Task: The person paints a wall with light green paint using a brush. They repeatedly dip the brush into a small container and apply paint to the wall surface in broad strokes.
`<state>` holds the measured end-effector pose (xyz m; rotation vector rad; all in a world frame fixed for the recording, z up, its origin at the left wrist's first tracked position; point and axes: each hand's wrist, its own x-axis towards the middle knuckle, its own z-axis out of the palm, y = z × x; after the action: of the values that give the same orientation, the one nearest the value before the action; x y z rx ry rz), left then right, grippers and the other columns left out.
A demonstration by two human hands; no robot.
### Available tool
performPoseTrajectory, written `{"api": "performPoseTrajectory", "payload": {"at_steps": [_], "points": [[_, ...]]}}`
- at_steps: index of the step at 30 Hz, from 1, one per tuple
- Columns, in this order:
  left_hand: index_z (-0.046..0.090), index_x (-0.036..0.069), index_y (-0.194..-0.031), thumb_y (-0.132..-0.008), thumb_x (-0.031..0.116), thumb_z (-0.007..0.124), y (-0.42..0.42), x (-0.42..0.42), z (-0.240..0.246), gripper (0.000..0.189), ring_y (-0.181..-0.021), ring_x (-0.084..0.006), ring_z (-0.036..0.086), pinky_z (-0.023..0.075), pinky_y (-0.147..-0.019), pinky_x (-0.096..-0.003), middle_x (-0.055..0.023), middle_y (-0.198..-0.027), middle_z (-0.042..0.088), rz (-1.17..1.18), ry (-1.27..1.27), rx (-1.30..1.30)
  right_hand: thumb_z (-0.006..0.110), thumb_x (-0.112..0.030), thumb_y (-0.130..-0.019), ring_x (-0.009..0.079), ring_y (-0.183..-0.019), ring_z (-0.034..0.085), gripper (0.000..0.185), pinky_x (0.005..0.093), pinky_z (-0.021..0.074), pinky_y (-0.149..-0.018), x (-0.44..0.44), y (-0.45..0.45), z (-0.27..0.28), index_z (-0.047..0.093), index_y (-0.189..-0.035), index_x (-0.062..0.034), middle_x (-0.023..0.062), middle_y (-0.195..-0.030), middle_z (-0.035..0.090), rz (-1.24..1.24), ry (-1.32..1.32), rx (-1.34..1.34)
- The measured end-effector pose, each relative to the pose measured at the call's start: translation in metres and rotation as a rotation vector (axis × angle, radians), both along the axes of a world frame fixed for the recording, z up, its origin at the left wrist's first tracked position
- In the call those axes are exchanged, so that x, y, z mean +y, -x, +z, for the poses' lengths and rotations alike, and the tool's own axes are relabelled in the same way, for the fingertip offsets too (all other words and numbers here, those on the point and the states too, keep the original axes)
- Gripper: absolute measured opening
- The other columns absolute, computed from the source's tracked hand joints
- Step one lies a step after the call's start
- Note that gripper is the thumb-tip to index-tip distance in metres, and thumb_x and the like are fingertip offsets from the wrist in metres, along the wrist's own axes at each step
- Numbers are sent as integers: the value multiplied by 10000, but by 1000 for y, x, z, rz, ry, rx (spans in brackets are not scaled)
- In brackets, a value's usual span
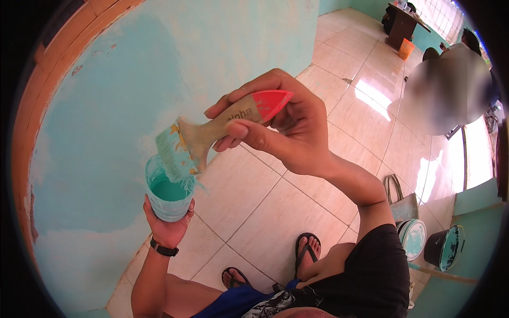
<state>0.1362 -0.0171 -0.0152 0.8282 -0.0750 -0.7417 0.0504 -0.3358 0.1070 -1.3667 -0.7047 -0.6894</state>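
Observation:
My right hand (294, 123) grips the wooden handle of a flat paintbrush (199, 139), whose tip is red. Its bristles are coated in pale turquoise paint and tilt down to the left over the rim of a plastic cup (171, 206). Whether the bristles touch the rim I cannot tell. Underneath, my left hand (169, 230) holds that cup from below, fingers around its base. Turquoise paint (169, 189) lies inside it. Behind both hands stands a wall (119, 119) with uneven patches of blue-green and paler paint.
A wooden frame (28, 159) edges the wall at left. On the tiled floor (254, 206) at right are a paint-smeared lidded bucket (413, 240), a dark bucket (441, 248) and a bag (403, 206). Farther off are an orange bin (406, 49), a desk (401, 30) and a blurred person (445, 91).

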Motion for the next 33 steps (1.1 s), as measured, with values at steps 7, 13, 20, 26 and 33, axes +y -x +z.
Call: {"api": "performPoseTrajectory", "payload": {"at_steps": [7,13,20,26,33], "points": [[432,56,-1422,-851,759,549,0,0,-1,913,-917,-272,547,465,-639,-326,-141,-1222,570,-32,6,5,656,9,-961,300,-888,755,281,391,660,-754,-3,2,1,509,-1188,86,293,-1095,694,-9,-5,-2],[433,70,-1434,-837,761,572,1,-3,3,924,-926,-276,541,469,-661,-337,-143,-1242,566,4,-8,49,696,-22,-947,247,-910,750,269,349,649,-780,-2,4,4,539,-1151,58,209,-1085,709,-24,-47,52],[456,78,-1428,-838,773,542,3,-8,8,915,-945,-287,545,467,-717,-345,-139,-1238,575,38,-65,104,638,-82,-993,301,-846,758,311,379,659,-743,-5,3,8,490,-1198,99,293,-1115,685,-93,14,20],[463,76,-1426,-837,776,539,3,-8,11,918,-958,-290,549,475,-744,-360,-138,-1246,575,-62,-37,49,644,-64,-986,299,-845,757,309,373,658,-740,-14,7,12,493,-1199,102,290,-1117,684,-96,5,-12],[459,75,-1432,-834,777,556,10,-28,20,928,-952,-277,553,484,-729,-352,-151,-1248,568,-37,-56,121,648,-68,-986,300,-847,757,306,368,657,-736,-22,16,16,500,-1195,100,286,-1106,687,-108,-42,-8]]}}
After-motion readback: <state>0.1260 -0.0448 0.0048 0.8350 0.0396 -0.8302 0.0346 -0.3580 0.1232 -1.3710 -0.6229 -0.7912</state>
